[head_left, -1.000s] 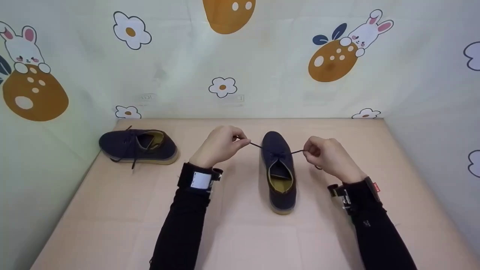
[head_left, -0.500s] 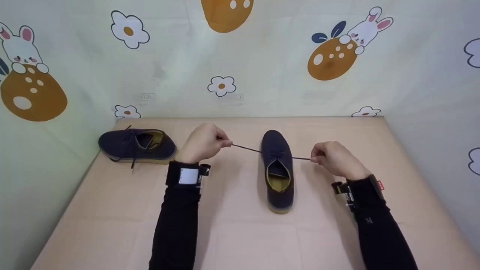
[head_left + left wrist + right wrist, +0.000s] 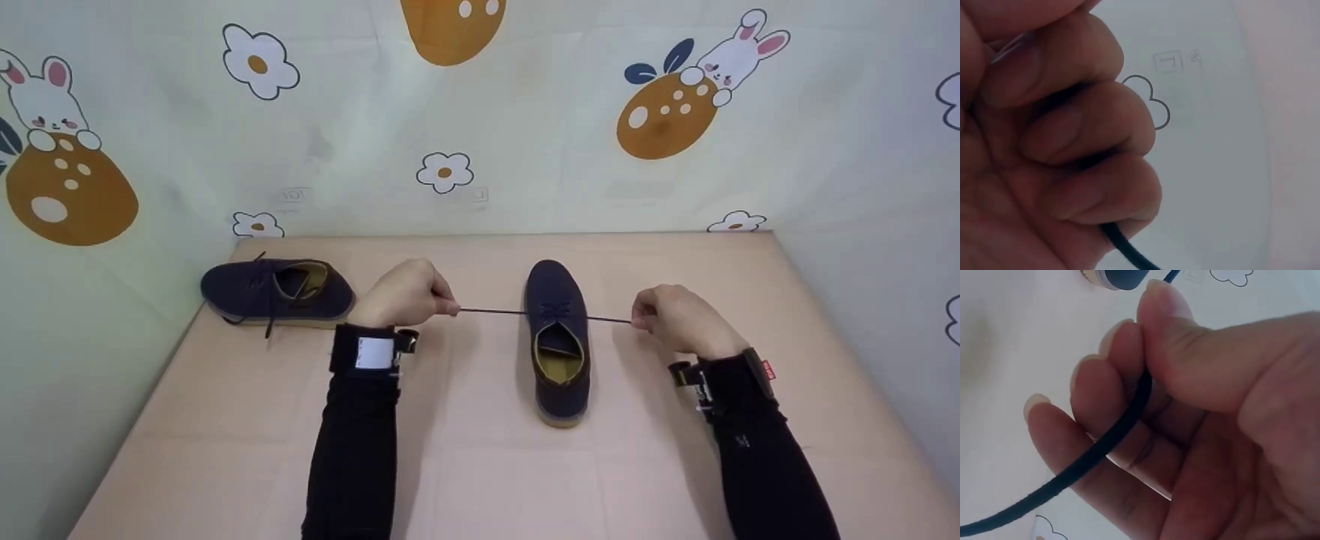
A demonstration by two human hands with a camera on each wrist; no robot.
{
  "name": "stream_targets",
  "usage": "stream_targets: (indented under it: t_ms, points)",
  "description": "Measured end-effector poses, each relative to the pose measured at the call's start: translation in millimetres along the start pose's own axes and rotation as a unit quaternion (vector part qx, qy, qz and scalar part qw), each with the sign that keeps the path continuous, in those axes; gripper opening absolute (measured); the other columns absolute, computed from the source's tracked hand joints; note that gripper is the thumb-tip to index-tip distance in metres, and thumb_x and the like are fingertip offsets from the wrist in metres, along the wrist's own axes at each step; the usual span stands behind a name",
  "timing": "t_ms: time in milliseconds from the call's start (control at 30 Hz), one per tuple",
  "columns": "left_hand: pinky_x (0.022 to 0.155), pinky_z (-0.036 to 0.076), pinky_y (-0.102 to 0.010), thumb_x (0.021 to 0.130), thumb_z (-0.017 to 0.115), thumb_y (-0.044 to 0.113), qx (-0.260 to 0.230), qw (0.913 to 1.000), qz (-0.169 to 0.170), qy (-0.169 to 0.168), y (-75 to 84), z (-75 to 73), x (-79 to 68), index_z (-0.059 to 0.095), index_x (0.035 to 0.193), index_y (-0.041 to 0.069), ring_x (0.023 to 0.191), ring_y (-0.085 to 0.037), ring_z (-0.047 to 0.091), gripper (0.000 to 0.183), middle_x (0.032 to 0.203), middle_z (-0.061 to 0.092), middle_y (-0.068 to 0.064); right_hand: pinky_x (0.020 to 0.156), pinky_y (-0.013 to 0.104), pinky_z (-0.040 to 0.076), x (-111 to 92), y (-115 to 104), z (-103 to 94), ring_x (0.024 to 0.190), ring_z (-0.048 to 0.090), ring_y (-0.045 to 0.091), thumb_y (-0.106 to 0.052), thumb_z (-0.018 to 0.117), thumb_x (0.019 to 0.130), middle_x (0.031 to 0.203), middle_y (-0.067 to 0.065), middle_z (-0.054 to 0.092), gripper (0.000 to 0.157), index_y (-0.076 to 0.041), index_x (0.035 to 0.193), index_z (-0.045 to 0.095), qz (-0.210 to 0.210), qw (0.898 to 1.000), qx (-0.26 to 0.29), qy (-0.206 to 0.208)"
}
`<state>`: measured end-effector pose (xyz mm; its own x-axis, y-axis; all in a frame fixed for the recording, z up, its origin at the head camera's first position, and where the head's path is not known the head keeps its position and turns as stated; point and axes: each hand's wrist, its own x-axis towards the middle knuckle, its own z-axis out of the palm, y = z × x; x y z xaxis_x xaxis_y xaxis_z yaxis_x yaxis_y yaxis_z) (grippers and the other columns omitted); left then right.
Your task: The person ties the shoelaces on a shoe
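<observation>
Head view: holds a shoelace taut to both sides of a navy lace-up shoe, pinching one end in the left hand and the other in the right hand. Planted upright between the two, on a beige tabletop, with its toe toward a pale backdrop printed with rabbits, orange fruit-like shapes and flowers, and its heel toward the person in black sleeves. Includes at far left a matching second shoe, turned sideways near the left hand, with a loose lace trailing over one side. Left wrist view: shows fingers folded tight against the palm, with the shoelace emerging beneath the lowest and running off the bottom edge; cannot tell the fingertip pinch from this angle. Right wrist view: catches the shoelace between thumb and fingertip, with a length slanting loosely across the other fingers to the lower left, and part of a dark shoe at the top edge.
</observation>
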<state>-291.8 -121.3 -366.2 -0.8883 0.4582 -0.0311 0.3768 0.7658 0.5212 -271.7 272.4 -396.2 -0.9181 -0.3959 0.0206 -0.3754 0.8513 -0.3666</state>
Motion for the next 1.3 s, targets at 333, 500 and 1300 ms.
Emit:
stream_targets:
  t_ms: [333,500,1300]
  points:
    - [0.077,0.05,-0.035,0.088,0.076,0.019,-0.035,0.9983,0.013,0.044,-0.2,-0.7,0.3,0.081,0.084,0.014,0.083,-0.014,0.065,0.009,0.084,0.073,0.006,0.073,0.04,0.044,-5,0,-8.6,0.073,0.054,0.02,-0.005,0.068,0.092,0.076,-0.001,0.061,0.013,-0.011,0.081,0.065,-0.017,0.999,0.006,0.028]
    - [0.081,0.047,-0.036,0.088,0.077,0.024,0.002,0.9909,0.009,0.134,3.5,15.8,15.3,0.081,0.087,0.015,0.088,-0.019,0.062,0.01,0.086,0.069,0.002,0.072,0.038,0.045,-4,4,-6.0,0.071,0.055,0.017,-0.005,0.07,0.091,0.076,-0.002,0.064,0.009,-0.011,0.084,0.069,-0.033,0.998,0.019,0.039]
    - [0.052,0.054,-0.031,0.103,0.046,0.05,-0.065,0.9923,-0.089,-0.057,43.6,61.9,30.6,0.071,0.072,0.002,0.049,-0.026,0.067,0.062,0.056,0.066,-0.007,0.076,0.04,0.05,-3,1,-6.5,0.08,0.064,0.017,-0.007,0.071,0.09,0.085,-0.003,0.071,0.007,-0.011,0.087,0.076,-0.053,0.998,0.008,0.033]
